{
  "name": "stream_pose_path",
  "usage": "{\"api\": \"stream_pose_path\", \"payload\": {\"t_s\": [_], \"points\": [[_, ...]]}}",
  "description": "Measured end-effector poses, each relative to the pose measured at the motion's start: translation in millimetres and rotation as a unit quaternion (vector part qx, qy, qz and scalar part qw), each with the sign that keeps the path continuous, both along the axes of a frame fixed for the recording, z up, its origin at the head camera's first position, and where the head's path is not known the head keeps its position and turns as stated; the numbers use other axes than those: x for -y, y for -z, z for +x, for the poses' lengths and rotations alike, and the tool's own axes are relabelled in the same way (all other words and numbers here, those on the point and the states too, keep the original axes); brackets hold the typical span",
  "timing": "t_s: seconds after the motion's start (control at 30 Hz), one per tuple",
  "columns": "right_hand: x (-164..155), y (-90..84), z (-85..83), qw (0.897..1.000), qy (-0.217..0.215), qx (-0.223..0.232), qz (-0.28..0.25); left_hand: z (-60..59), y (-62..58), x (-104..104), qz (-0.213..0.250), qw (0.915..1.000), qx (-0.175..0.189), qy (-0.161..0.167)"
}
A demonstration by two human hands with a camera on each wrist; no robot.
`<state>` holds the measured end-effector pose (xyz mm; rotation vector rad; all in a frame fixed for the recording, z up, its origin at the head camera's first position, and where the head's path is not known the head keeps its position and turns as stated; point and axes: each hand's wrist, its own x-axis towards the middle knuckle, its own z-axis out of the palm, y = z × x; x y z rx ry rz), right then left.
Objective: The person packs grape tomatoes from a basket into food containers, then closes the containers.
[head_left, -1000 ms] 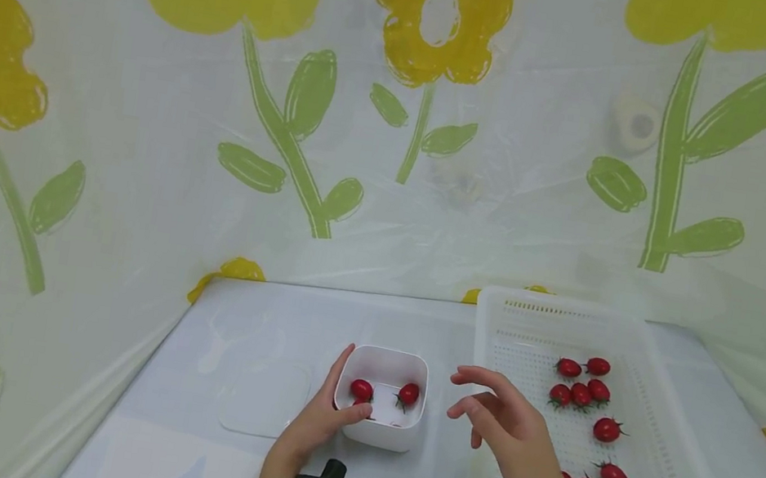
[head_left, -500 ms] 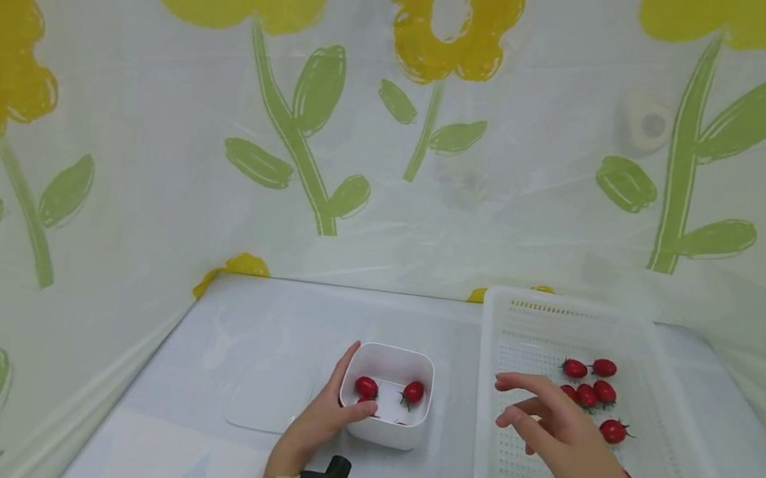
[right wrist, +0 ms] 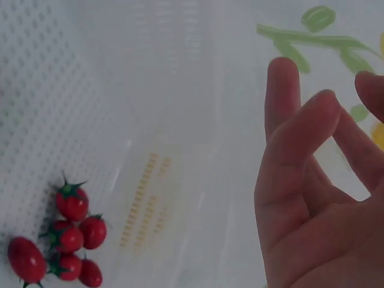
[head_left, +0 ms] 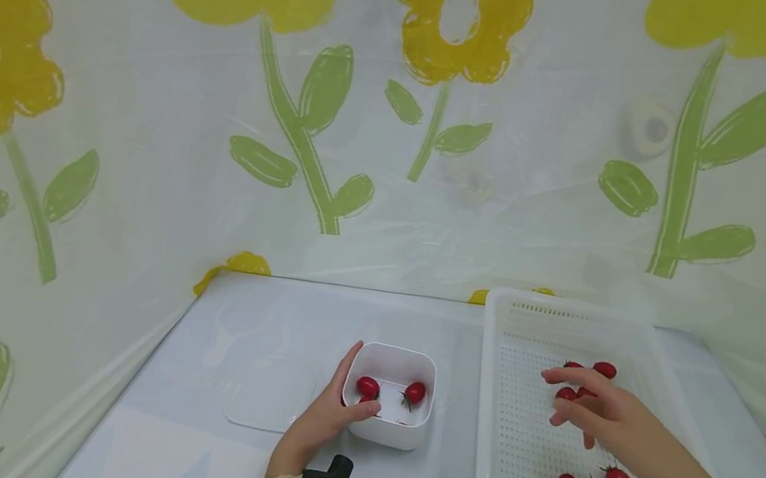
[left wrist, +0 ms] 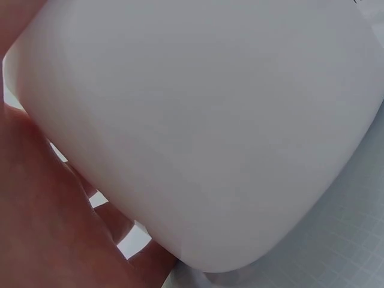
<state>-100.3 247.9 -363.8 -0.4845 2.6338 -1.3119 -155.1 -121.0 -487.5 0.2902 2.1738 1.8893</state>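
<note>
A staged tabletop booth, walled by flower-printed plastic sheeting [head_left: 367, 146].

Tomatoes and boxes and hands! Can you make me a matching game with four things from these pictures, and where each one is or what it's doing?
Things:
1. left hand
2. right hand
3. small white tub
4. flat lid

Places or states:
A. has two red tomatoes showing inside
B. lies on the table left of the tub
C. reaches over the white basket, above the tomatoes there
D. grips the side of the tub

Pairs: 1-D, 2-C, 3-A, 4-B
</note>
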Motion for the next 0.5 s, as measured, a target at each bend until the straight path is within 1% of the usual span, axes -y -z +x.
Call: {"api": "stream_pose_path", "payload": {"t_s": [0.13, 0.23, 0.37, 0.5], "points": [[-20.7, 7.3, -6.2, 0.999, -0.022, 0.028, 0.021, -0.1, -0.4, -1.7, -0.002, 1.0, -0.003, 0.002], [-34.5, 14.1, -11.9, 0.998, -0.029, 0.049, 0.03, 0.7, -1.1, -1.8, -0.003, 1.0, -0.005, 0.001], [-50.1, 22.3, -19.7, 0.993, -0.027, 0.1, 0.048, 1.8, -1.9, -1.1, -0.007, 0.9999, -0.007, -0.003], [-61.9, 29.0, -25.4, 0.985, -0.021, 0.161, 0.065, 2.3, -1.8, -0.6, -0.003, 1.0, -0.003, -0.004]]}}
